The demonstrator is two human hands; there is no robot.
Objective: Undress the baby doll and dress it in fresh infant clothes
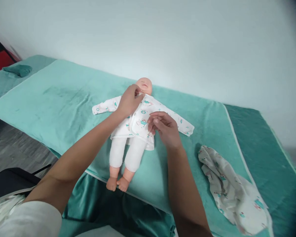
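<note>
Teal towel [64, 98] under doll [132, 131], left hand [129, 100] fingers pinching jacket [140, 120] collar, right hand [165, 128] fingers gripping its front

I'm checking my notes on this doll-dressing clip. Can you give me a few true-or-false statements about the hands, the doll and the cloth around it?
1. The doll lies on its back on the teal towel. True.
2. The left hand grips the doll's feet. False: it is at the printed top, by the neck.
3. The right hand pinches the top's front edge. True.
4. The loose printed garment covers the doll's legs. False: it lies apart, beside the right forearm.
</note>
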